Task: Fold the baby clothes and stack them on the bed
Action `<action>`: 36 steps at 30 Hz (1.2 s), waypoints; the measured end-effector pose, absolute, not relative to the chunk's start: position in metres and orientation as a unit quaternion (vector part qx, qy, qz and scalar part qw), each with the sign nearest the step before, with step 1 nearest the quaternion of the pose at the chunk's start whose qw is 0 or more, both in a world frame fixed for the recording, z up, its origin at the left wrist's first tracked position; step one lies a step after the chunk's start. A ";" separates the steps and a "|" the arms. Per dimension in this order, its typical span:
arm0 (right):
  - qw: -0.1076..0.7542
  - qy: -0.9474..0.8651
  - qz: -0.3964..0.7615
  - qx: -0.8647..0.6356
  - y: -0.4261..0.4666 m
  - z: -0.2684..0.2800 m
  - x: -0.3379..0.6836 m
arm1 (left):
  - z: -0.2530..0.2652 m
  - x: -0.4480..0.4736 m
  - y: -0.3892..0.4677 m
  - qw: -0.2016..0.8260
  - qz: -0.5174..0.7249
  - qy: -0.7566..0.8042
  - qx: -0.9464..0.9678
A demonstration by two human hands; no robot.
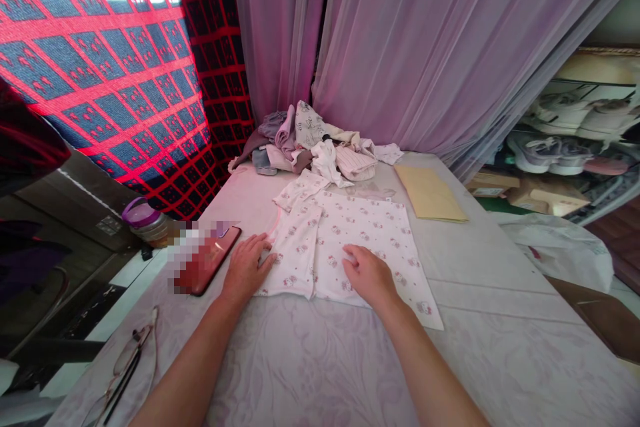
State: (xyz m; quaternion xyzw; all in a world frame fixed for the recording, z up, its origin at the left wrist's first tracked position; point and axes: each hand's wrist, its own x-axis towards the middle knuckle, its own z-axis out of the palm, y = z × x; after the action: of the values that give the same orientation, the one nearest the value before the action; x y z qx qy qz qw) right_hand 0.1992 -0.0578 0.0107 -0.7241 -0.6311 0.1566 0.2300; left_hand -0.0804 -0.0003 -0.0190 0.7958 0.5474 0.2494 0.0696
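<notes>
White cartoon-print garment [337,237] spread flat mid-worktop [320,363], overlapping layer on left side. Left hand [249,261] palm down at garment's left border, fingers slightly parted, pinching nothing. Right hand [369,275] over garment's middle, thumb apart from loosely curled fingers. Heaped clothes [307,143] along far edge; flat yellow rectangular item [430,193] near far right corner; smartphone [220,259] by left edge; eyeglasses [125,360] toward near left corner.

On the pale, flower-patterned tabletop [490,353], heaped clothes [305,147] lie along the far edge, a flat yellow piece [430,193] near the far right corner, a white printed garment [330,240] mid-surface, a red phone [217,257] by the left edge, and glasses [125,381] toward the near left corner.
</notes>
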 end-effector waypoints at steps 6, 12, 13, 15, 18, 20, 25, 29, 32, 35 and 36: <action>0.319 -0.508 0.393 -0.697 0.008 0.021 0.168 | -0.019 -0.080 0.000 0.071 0.256 0.547 0.794; 0.422 -0.358 0.541 -0.634 0.047 0.023 0.153 | -0.018 -0.081 0.000 0.081 0.264 0.544 0.792; 0.424 -0.349 0.551 -0.628 0.050 0.025 0.153 | -0.018 -0.081 0.000 0.082 0.265 0.545 0.791; 0.430 -0.335 0.570 -0.614 0.052 0.031 0.153 | -0.018 -0.081 0.000 0.086 0.269 0.545 0.789; 0.444 -0.332 0.588 -0.590 0.052 0.040 0.157 | -0.019 -0.081 0.001 0.096 0.280 0.543 0.786; 0.457 -0.332 0.597 -0.570 0.052 0.046 0.160 | -0.019 -0.082 0.001 0.108 0.294 0.541 0.780; 0.486 -0.343 0.594 -0.541 0.056 0.064 0.162 | -0.005 -0.082 -0.001 0.159 0.338 0.544 0.751; 0.516 -0.395 0.553 -0.522 0.078 0.086 0.163 | 0.026 -0.072 0.018 0.219 0.333 0.586 0.706; 0.562 -0.449 0.502 -0.480 0.104 0.104 0.167 | 0.048 -0.055 0.059 0.237 0.358 0.588 0.686; 0.557 -0.501 0.470 -0.467 0.123 0.113 0.173 | 0.054 -0.037 0.102 0.263 0.382 0.588 0.663; 0.539 -0.510 0.460 -0.488 0.125 0.112 0.177 | 0.052 -0.033 0.111 0.284 0.364 0.589 0.663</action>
State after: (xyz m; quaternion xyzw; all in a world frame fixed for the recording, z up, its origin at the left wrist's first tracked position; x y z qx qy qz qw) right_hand 0.1766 0.1251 0.1125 -0.4877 -0.5100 0.4599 0.5391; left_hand -0.0325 0.1115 0.0524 0.6634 0.5887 0.3644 0.2839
